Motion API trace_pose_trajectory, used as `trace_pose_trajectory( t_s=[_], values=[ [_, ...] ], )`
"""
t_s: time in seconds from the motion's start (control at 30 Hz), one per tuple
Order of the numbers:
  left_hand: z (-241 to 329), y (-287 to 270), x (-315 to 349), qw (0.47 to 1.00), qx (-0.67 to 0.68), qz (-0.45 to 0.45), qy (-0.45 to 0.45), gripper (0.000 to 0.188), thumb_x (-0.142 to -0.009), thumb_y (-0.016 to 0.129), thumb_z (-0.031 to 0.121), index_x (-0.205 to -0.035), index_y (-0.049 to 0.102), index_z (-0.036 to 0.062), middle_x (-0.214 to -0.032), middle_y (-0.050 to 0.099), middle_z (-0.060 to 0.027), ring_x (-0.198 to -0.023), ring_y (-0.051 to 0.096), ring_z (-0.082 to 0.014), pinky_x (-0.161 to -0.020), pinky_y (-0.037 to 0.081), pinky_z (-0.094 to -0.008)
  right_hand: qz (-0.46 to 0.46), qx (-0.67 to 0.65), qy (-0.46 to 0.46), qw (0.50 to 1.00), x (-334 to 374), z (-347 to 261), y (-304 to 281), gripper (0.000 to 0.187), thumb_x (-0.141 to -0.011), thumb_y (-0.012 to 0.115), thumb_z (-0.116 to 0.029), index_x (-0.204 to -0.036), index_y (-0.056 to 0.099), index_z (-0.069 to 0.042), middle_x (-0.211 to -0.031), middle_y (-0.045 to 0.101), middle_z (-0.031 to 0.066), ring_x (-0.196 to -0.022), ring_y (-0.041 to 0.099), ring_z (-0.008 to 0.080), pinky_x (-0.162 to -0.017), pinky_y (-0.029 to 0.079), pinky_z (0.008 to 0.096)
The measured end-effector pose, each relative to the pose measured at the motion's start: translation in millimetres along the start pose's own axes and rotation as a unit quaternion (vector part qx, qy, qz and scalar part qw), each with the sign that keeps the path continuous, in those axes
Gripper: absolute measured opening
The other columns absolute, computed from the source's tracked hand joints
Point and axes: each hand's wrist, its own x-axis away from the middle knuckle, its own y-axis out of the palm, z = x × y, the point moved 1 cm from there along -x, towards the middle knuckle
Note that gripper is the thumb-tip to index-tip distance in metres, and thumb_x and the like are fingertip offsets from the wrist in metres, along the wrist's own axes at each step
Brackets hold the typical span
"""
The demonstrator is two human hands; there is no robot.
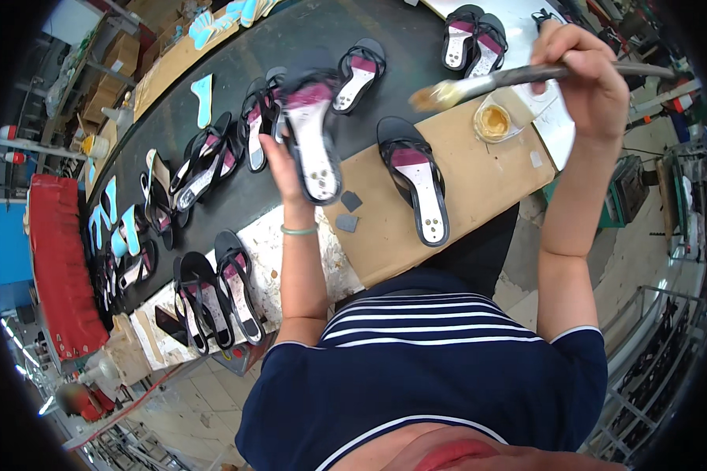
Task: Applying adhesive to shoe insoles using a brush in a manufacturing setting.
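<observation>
My left hand (283, 166) is closed on a sandal (312, 141) with black straps, a purple patch and a white footbed with small studs near the heel; it is held up above the bench and slightly blurred. Raised at the right, my right hand (593, 82) grips a brush (518, 76) by its dark handle, bristles pointing left and coated in something yellowish. Below the brush, a second sandal (418, 182) lies on brown cardboard (479, 184). A clear cup (495, 120) of yellowish paste stands on the cardboard's far right.
More sandals line the dark bench (291, 31), with a pair (475, 41) at the far right and several (216, 294) at the near left. Light-blue insole pieces (202, 100) lie farther back. Two small grey scraps (349, 202) rest on the cardboard. A red cover (59, 263) hangs at the left.
</observation>
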Motion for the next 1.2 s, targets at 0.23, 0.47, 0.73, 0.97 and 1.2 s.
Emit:
trace_pose_trajectory(
  t_s=[0.23,0.47,0.73,0.97,1.2],
  values=[
    [85.6,-46.5,14.6,0.983,-0.015,0.090,0.160,0.068,-0.102,0.027,0.058,-0.139,0.045,0.0047,-0.135,0.055,-0.0104,-0.120,0.057,-0.0246,-0.102,0.046,-0.0387,-0.183,0.381,0.056,0.904,4.2,88.7,91.8,0.023,-0.076,0.052,0.008,-0.093,0.064,-0.001,-0.088,0.061,0.0113,-0.082,0.060,0.0268,-0.071,0.047,0.0366],
    [131.6,-83.6,46.4,0.956,-0.036,0.188,0.222,0.067,-0.102,0.024,0.057,-0.139,0.047,0.0062,-0.133,0.057,-0.0103,-0.119,0.058,-0.0245,-0.101,0.046,-0.0380,-0.413,0.575,-0.096,0.700,32.9,201.2,233.4,0.007,-0.074,0.066,-0.014,-0.078,0.070,-0.011,-0.081,0.064,0.0078,-0.070,0.068,0.0232,-0.056,0.052,0.0353],
    [125.6,-86.8,59.5,0.956,-0.068,0.173,0.228,0.071,-0.101,0.025,0.061,-0.136,0.048,0.0031,-0.123,0.061,-0.0121,-0.102,0.064,-0.0228,-0.088,0.053,-0.0370,-0.426,0.530,-0.123,0.723,13.8,197.0,235.1,0.005,-0.074,0.064,-0.013,-0.077,0.068,-0.012,-0.079,0.064,0.0050,-0.073,0.067,0.0240,-0.057,0.052,0.0372],
    [47.4,-42.9,36.2,0.994,-0.026,0.054,0.094,0.070,-0.101,0.020,0.062,-0.129,0.053,0.0066,-0.105,0.066,-0.0063,-0.086,0.065,-0.0144,-0.074,0.055,-0.0293,-0.093,0.427,-0.202,0.876,-28.9,105.3,212.4,0.017,-0.065,0.070,-0.005,-0.082,0.067,-0.010,-0.079,0.062,0.0015,-0.068,0.059,0.0207,-0.056,0.049,0.0336],
    [22.6,24.7,19.9,0.995,-0.009,-0.027,0.100,0.065,-0.103,0.015,0.057,-0.132,0.047,0.0077,-0.118,0.060,-0.0056,-0.104,0.058,-0.0143,-0.089,0.049,-0.0292,-0.045,0.470,-0.267,0.840,2.6,116.0,214.3,0.024,-0.065,0.072,-0.006,-0.089,0.069,-0.003,-0.087,0.065,0.0036,-0.067,0.057,0.0196,-0.054,0.044,0.0307]
  ],
)
